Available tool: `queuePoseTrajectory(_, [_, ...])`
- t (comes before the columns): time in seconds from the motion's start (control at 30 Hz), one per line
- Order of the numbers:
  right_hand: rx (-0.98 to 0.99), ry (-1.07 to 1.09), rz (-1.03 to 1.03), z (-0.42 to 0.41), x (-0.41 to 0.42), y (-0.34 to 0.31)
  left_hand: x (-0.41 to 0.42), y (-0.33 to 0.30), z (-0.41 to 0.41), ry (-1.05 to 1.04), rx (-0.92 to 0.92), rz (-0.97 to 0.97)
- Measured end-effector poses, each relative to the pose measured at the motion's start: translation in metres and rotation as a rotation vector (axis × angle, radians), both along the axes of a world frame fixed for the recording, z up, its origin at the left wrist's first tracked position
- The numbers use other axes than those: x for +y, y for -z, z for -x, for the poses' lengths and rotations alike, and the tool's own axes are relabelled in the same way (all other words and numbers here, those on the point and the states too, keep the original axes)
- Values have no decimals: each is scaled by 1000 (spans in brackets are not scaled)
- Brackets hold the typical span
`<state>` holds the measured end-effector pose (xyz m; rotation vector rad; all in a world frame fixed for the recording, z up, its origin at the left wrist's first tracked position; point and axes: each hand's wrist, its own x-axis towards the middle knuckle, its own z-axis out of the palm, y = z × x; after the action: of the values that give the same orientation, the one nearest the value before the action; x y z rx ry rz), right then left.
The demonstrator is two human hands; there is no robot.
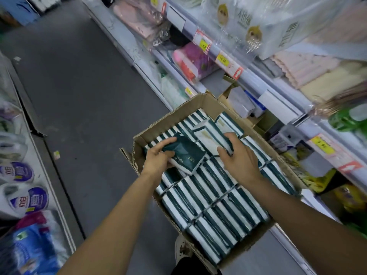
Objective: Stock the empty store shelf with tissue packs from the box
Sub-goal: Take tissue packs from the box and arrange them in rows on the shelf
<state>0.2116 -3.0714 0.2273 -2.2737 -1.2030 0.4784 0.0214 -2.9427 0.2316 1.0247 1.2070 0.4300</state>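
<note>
An open cardboard box [170,118] sits in the aisle, filled with several rows of green-and-white tissue packs [214,197] standing on edge. My left hand [158,157] grips a dark green tissue pack [186,153] lying flat on top of the rows. My right hand [238,155] closes on a raised white-and-green tissue pack [208,133] at the box's far end. A shelf [278,102] runs along the right of the box.
The right-hand shelving holds bagged tissue rolls [258,22], pink packs [190,60], small boxes [240,100] and yellow price tags [224,59]. A left shelf carries bagged goods [27,197]. Grey floor [83,92] stretches between them. A shoe [181,249] shows under the box's near corner.
</note>
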Motion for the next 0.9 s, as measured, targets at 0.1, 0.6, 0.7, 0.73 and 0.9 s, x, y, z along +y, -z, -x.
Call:
queuePoseTrajectory(0.1, [26, -62, -185, 1, -16, -21, -12, -24, 4, 47, -76, 57])
queuePoseTrajectory(0.6, [399, 143, -509, 21, -78, -177, -42, -159, -44, 199, -299, -131])
queuePoseTrajectory(0.7, [702, 461, -468, 16, -78, -204, -50, -184, -52, 218, -332, -255])
queuePoseTrajectory(0.73, [799, 483, -449, 15, -80, -212, -55, -192, -55, 229, -347, -294])
queuePoseTrajectory(0.9, [1008, 619, -728, 15, -95, -257, -76, -232, -72, 263, -382, -454])
